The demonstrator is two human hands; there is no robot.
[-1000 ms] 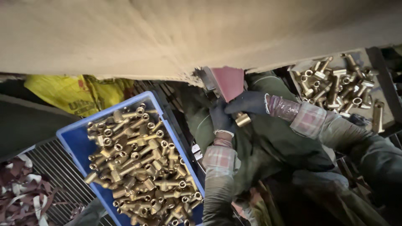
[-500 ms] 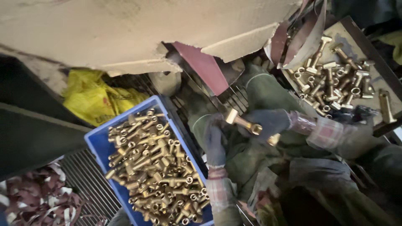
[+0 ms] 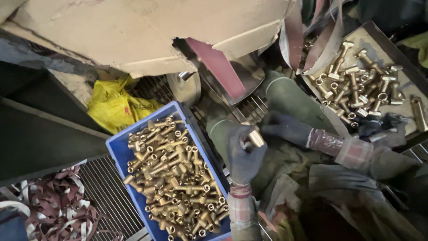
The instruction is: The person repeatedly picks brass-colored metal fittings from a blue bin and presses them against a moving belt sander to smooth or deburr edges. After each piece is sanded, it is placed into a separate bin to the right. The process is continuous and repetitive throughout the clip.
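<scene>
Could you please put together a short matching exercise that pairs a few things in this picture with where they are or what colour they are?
Things:
1. blue crate
2. yellow bag
3. left hand
4. metal tray

Descriptions:
A. holds a single brass fitting
B. upper right, with a smaller pile of fittings
C. crumpled behind the crate
D. heaped with brass fittings

Pairs: 1-D, 2-C, 3-A, 4-B

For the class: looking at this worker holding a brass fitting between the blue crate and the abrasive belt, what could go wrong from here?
1. The left hand grips the brass fitting close to the red abrasive belt; a slip might bring the glove against it.
2. The blue crate is heaped, so fittings could spill.
3. Loose used belts lie tangled nearby and might snag.
</scene>
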